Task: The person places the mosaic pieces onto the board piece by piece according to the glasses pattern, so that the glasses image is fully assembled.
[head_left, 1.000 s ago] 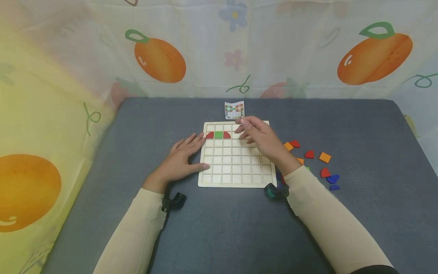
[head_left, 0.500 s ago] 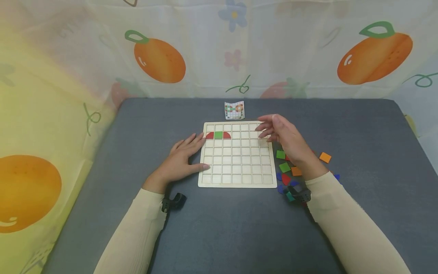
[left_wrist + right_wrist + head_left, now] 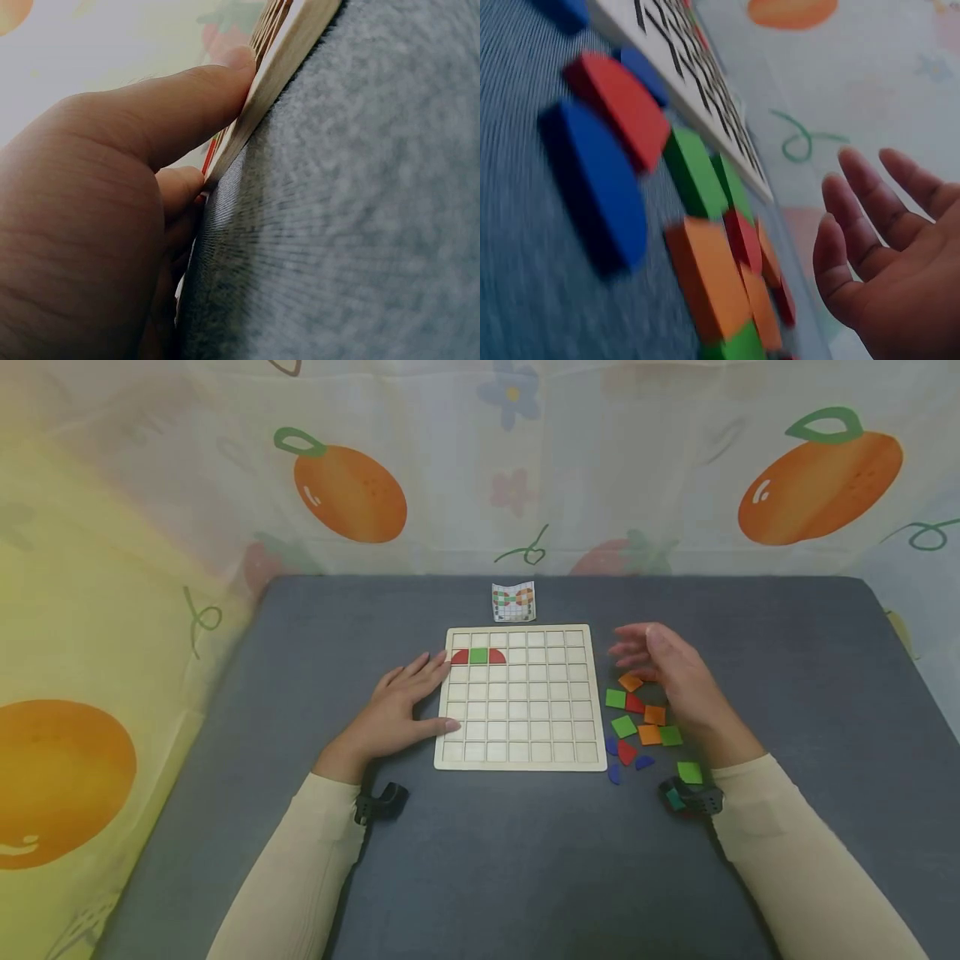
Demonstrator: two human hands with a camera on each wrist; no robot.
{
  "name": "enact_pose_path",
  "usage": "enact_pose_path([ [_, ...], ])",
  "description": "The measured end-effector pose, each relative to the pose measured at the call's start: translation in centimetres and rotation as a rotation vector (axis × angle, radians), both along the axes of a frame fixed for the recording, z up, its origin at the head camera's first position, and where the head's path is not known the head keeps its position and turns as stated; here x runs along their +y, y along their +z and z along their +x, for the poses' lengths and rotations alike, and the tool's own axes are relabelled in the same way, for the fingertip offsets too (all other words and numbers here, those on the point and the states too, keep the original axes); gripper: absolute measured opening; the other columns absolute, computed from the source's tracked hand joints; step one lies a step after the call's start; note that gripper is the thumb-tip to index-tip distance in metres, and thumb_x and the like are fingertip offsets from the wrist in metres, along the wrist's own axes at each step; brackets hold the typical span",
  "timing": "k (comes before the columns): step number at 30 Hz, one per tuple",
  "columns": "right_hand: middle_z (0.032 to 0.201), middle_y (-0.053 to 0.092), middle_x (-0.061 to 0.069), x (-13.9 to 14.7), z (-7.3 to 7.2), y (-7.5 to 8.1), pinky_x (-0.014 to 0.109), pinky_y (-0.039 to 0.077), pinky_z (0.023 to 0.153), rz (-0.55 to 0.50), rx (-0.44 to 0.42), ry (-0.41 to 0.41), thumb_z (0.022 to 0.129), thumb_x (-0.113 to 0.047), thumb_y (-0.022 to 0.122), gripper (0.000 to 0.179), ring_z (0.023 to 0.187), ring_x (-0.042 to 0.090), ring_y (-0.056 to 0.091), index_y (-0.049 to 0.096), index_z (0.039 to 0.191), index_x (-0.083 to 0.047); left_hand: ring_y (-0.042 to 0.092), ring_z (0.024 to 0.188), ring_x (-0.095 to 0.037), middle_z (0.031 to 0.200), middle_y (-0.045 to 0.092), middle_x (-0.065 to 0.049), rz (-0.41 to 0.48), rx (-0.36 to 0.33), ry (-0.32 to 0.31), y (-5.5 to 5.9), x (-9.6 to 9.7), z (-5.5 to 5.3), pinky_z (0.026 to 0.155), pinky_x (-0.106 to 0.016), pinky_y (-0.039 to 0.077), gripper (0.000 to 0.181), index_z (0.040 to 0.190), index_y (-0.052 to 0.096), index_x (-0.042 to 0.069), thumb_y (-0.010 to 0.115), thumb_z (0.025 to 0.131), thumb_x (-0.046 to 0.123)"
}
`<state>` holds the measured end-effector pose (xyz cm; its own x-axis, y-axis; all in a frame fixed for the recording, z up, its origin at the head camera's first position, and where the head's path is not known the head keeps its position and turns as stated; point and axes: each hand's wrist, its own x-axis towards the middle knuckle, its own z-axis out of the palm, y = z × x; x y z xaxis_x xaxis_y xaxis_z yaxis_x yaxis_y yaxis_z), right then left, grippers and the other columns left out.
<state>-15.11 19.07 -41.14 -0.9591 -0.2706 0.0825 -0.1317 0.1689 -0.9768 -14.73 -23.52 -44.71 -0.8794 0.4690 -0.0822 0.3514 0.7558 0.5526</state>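
Note:
A pale wooden grid board [image 3: 519, 702] lies on the table. In its second row sit a red quarter-round piece [image 3: 460, 657], a green square [image 3: 478, 656] and another red quarter-round piece [image 3: 497, 656]. My left hand [image 3: 397, 706] rests at the board's left edge, its thumb on the rim and its fingers extended, as the left wrist view also shows. Over the loose pieces right of the board hovers my right hand [image 3: 678, 681], fingers loosely bent and holding nothing. Beneath and beside it are an orange square [image 3: 631, 682], a green square [image 3: 695, 172] and a blue half-round piece [image 3: 604, 184].
A small printed card [image 3: 513, 602] with a coloured grid pattern lies just behind the board. Several more red, green, orange and blue pieces are scattered on the grey table [image 3: 480, 860], some hidden by the right arm. A fruit-patterned cloth [image 3: 450, 468] hangs behind the table.
My right hand has moved right, from above the board to above the loose pieces, uncovering the board's right side. The left hand and the pieces in the grid have stayed put.

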Motion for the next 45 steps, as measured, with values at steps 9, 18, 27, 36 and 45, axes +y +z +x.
enact_pose_path([
  [9,0.129,0.067,0.017,3.1,-0.2,-1.7,0.031,0.047,0.097,0.095,0.062,-0.097,0.121,-0.031,0.038,0.051,0.117,0.027,0.062,0.054,0.149,0.009,0.005,0.165,-0.016,0.179,0.018,0.008,-0.013,-0.003,0.001,-0.4,0.0,-0.1,0.129,-0.055,0.002,0.097,0.175,0.027,0.021,0.075,0.099,0.058],
  [18,0.139,0.063,0.020,4.1,0.0,-2.9,0.026,0.048,0.090,0.263,-0.003,-0.100,0.116,-0.032,0.056,0.050,0.120,0.020,0.059,0.054,0.156,-0.001,0.006,0.166,-0.020,0.179,0.019,0.007,0.013,-0.032,-0.008,-0.1,-0.3,-0.1,0.129,-0.055,0.003,0.095,0.174,0.029,0.019,0.077,0.100,0.055],
  [27,0.144,0.058,0.020,3.9,-0.1,-3.5,0.035,0.045,0.096,0.396,0.064,-0.035,0.108,-0.026,0.074,0.055,0.126,0.037,0.056,0.056,0.154,-0.001,0.006,0.166,-0.019,0.179,0.019,0.009,-0.002,-0.040,-0.021,0.0,-0.8,-0.1,0.129,-0.053,0.001,0.094,0.174,0.029,0.020,0.076,0.101,0.054],
  [36,0.144,0.058,0.013,2.7,-0.4,-4.0,0.059,0.037,0.099,0.540,0.168,0.087,0.096,-0.021,0.088,0.045,0.133,0.040,0.037,0.075,0.137,-0.008,0.006,0.166,-0.019,0.179,0.019,0.009,0.010,-0.033,-0.020,0.1,-0.8,0.1,0.129,-0.053,0.001,0.093,0.174,0.029,0.019,0.076,0.101,0.053],
  [45,0.145,0.054,0.018,2.0,0.0,-3.6,0.062,0.036,0.099,0.596,0.164,0.088,0.099,-0.016,0.085,0.024,0.136,0.045,0.036,0.081,0.121,-0.006,0.006,0.166,-0.022,0.179,0.020,0.006,0.024,-0.022,-0.026,0.1,-0.8,0.0,0.129,-0.055,0.001,0.094,0.174,0.029,0.017,0.077,0.100,0.051],
])
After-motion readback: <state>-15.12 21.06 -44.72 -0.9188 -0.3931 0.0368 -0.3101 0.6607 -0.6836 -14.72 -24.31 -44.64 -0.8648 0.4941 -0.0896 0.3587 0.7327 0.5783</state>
